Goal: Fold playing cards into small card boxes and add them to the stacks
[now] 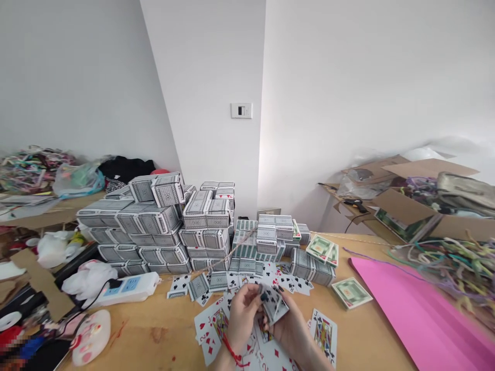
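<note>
Near the table's front, my left hand (pixel 243 315) and my right hand (pixel 292 325) are closed on a few playing cards (pixel 275 305), one showing black club-like pips. The cards are tilted and partly bent between the fingers; how many there are I cannot tell. Face-up loose cards (pixel 211 330) lie spread under and around my hands, and a jack of clubs (pixel 325 330) rests right of my right hand. Behind, folded blocks of grey-backed cards (pixel 154 219) are stacked several layers high. A smaller stack of such blocks (pixel 270 234) stands right of it.
Green card boxes (pixel 351 292) lie to the right, beside a pink sheet (pixel 421 314). A white power strip (pixel 129 288) and a pinkish palette-like object (pixel 92 337) are on the left. A tangle of coloured strips (pixel 452 278) and open cardboard boxes (pixel 406 211) fill the far right.
</note>
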`<state>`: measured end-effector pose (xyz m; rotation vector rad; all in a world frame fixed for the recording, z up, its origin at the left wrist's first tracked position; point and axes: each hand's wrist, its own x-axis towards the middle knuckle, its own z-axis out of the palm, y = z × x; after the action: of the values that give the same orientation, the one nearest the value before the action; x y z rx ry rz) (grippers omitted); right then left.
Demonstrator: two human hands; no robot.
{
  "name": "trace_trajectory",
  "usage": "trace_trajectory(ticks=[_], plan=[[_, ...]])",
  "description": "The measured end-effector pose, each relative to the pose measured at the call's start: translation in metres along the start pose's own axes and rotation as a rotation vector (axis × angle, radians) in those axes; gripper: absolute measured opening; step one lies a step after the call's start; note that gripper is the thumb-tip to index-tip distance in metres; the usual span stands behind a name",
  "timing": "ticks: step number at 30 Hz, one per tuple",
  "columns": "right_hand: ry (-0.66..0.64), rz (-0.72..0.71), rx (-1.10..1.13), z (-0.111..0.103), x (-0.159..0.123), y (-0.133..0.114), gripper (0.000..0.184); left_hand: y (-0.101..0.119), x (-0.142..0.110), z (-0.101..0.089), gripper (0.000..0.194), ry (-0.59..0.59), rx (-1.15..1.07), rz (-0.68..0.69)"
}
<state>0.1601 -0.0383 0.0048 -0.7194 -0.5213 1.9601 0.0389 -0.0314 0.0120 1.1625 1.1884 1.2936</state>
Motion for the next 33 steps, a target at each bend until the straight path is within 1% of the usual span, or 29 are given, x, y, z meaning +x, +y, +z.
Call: trace_trajectory(ticks=[2,4,6,8,9,12,13,15,18,20,22,24,25,28,33], plan=[[0.01,-0.021,-0.024,-0.001,0.001,0.001,0.038,0.001,0.001,-0.002,0.023,0.073,-0.009,0.041],[0.052,-0.109,-0.034,-0.001,0.001,0.001,0.034,0.003,0.001,-0.006,0.018,0.136,0.047,0.125],[0.093,-0.217,-0.042,0.0,0.0,0.001,0.029,0.006,0.0,-0.009,0.015,0.138,0.158,0.221],[0.116,-0.28,-0.079,0.001,0.0,0.001,0.025,0.01,-0.004,-0.009,0.013,0.086,0.281,0.305],[0.126,-0.291,-0.106,0.001,0.0,0.001,0.024,0.012,-0.006,-0.009,0.013,0.045,0.333,0.34],[0.142,-0.286,-0.193,0.001,0.001,0.0,0.022,0.02,-0.014,-0.004,0.012,-0.125,0.421,0.4],[0.148,-0.291,-0.223,0.0,0.001,-0.001,0.021,0.022,-0.017,-0.002,0.012,-0.176,0.435,0.403],[0.172,-0.323,-0.298,-0.002,0.0,-0.003,0.022,0.024,-0.02,0.0,0.012,-0.237,0.451,0.394],[0.211,-0.368,-0.411,-0.006,0.0,-0.006,0.025,0.022,-0.02,0.001,0.011,-0.263,0.455,0.356],[0.215,-0.363,-0.426,-0.009,0.001,-0.008,0.026,0.016,-0.018,0.0,0.019,-0.245,0.432,0.317],[0.231,-0.366,-0.396,-0.011,0.003,-0.008,0.025,0.008,-0.016,0.0,0.038,-0.189,0.398,0.281],[0.247,-0.379,-0.378,-0.011,0.004,-0.009,0.025,0.002,-0.013,-0.001,0.056,-0.134,0.43,0.274],[0.248,-0.387,-0.378,-0.01,0.004,-0.01,0.025,0.0,-0.012,-0.002,0.061,-0.121,0.466,0.281],[0.244,-0.415,-0.403,-0.008,0.004,-0.011,0.028,-0.003,-0.01,-0.003,0.065,-0.132,0.562,0.323],[0.274,-0.425,-0.515,-0.006,0.003,-0.01,0.038,-0.005,-0.009,-0.004,0.07,-0.148,0.583,0.374]])
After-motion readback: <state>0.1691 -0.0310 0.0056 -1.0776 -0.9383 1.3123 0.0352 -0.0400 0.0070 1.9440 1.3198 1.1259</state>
